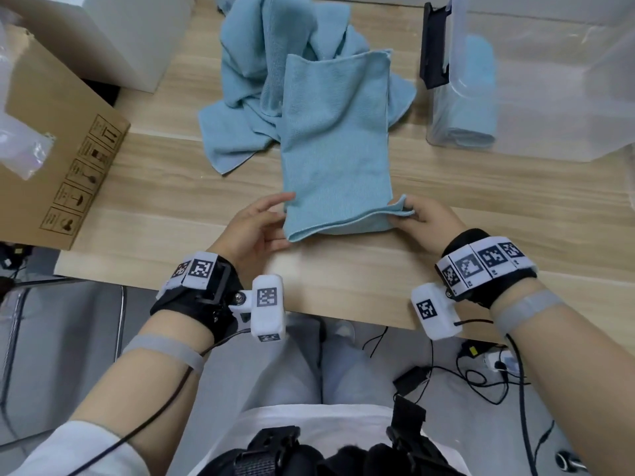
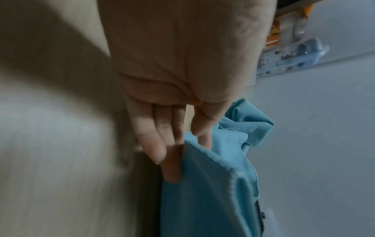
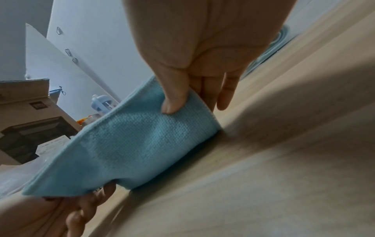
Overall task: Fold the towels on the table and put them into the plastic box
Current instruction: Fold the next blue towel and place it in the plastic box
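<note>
Pinching near corners of folded towel (image 1: 336, 149) for next fold: right hand (image 1: 426, 218) grip clamps layers, left hand (image 1: 254, 228) grip seemingly likewise.

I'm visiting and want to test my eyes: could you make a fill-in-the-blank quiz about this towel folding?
The left hand and right hand grip the near end of the folded towel, whose colour is ___.
Behind it lies a heap of unfolded towels on the ___ table.
The plastic box, holding a packed towel, stands on the person's ___ side.
Missing: blue; wooden; right.
</note>
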Action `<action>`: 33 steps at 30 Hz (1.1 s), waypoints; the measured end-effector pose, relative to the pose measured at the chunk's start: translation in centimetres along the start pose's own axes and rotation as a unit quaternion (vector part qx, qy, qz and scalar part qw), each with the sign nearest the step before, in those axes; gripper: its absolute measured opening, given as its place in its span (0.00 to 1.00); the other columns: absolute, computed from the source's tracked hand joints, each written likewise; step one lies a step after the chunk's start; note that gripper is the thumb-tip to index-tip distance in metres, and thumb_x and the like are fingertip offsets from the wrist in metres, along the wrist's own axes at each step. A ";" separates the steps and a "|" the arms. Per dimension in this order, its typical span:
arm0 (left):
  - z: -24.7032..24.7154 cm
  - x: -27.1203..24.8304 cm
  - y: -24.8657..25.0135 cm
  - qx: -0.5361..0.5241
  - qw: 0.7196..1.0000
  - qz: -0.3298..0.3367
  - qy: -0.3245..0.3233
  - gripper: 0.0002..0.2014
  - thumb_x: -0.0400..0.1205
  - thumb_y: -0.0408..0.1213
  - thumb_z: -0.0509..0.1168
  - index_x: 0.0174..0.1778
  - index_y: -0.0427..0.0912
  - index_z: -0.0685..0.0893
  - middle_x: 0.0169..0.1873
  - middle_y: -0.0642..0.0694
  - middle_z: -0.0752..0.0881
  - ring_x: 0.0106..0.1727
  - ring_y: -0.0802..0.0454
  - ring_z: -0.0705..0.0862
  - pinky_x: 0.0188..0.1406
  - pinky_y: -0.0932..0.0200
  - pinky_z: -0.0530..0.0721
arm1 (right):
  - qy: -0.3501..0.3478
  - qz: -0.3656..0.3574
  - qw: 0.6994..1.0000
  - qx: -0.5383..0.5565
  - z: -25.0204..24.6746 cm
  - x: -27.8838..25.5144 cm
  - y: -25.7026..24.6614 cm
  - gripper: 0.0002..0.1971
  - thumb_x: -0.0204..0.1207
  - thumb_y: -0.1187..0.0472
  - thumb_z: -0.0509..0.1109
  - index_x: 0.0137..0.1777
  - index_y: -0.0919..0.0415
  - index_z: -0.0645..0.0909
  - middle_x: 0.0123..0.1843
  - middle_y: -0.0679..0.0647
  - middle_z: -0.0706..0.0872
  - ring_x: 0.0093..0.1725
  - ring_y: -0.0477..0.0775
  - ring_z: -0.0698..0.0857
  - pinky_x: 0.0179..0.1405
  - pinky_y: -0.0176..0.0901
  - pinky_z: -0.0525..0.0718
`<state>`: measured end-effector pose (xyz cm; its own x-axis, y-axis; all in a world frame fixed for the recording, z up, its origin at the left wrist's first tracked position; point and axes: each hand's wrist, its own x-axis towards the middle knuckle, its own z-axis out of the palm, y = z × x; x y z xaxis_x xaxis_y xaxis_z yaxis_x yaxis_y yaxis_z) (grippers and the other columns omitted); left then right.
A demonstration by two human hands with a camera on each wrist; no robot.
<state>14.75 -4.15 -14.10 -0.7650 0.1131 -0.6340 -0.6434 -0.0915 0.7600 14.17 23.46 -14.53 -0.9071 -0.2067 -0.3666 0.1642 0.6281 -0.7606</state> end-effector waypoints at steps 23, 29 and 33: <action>-0.2 0.4 -1.5 0.304 0.949 0.064 0.050 0.18 0.75 0.46 0.71 0.31 0.32 0.84 0.17 0.52 0.78 0.24 0.56 0.73 0.30 0.58 0.68 | 0.032 0.089 0.994 0.055 0.7 -0.5 -0.7 0.11 0.77 0.55 0.67 0.50 0.61 0.84 0.32 0.48 0.81 0.31 0.42 0.79 0.38 0.38 0.75; 0.5 1.1 -1.1 0.381 0.912 0.069 0.133 0.14 0.71 0.42 0.74 0.24 0.46 0.78 0.22 0.52 0.81 0.23 0.62 0.78 0.26 0.69 0.73 | 0.037 0.130 0.989 -0.059 0.9 1.2 -0.7 0.16 0.76 0.50 0.67 0.53 0.62 0.85 0.49 0.59 0.89 0.52 0.59 0.85 0.53 0.49 0.80; 0.6 1.3 -1.0 0.401 0.895 0.098 0.170 0.17 0.67 0.40 0.77 0.25 0.49 0.72 0.25 0.55 0.78 0.29 0.56 0.76 0.34 0.58 0.74 | 0.049 0.148 0.982 -0.105 1.1 2.3 -0.8 0.15 0.72 0.51 0.70 0.39 0.66 0.79 0.39 0.59 0.82 0.44 0.65 0.81 0.41 0.46 0.72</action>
<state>14.40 -3.35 -15.56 -0.9133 -0.1469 -0.3798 -0.3725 0.6781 0.6335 12.37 21.65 -15.31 -0.8659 0.0751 -0.4945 0.3524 0.7931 -0.4967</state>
